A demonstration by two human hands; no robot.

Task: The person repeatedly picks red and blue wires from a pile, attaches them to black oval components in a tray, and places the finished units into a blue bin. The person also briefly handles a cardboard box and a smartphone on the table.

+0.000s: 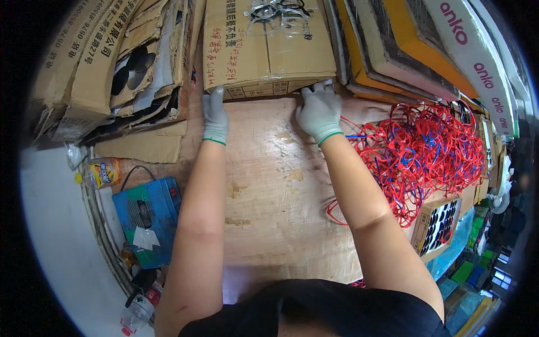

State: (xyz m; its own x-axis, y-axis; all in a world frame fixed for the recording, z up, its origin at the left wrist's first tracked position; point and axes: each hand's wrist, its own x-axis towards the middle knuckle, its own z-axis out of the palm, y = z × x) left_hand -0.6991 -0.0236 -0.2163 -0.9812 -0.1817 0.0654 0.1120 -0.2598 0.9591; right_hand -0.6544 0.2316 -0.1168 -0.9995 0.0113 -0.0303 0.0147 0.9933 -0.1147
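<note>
At the far side of the wooden table a closed cardboard box (269, 48) has handwriting and a strip of clear tape on it. My left hand (215, 115), in a grey glove with a green cuff, is at the box's near left corner, its fingers against the side. Gloved the same way, my right hand (320, 109) has its fingers curled at the near right corner. Both arms reach straight out, one to each end of the box's near face. Several clear and dark pairs of glasses (278, 12) lie on top of the box. The fingertips are partly hidden by its edges.
A tangled heap of thin red frames (426, 151) with blue bits lies right of my right forearm, beside a carton of dark lenses (441, 227). Torn cartons (143, 62) stand at left, trays (393, 50) at right. A blue machine (149, 219) sits by the left edge.
</note>
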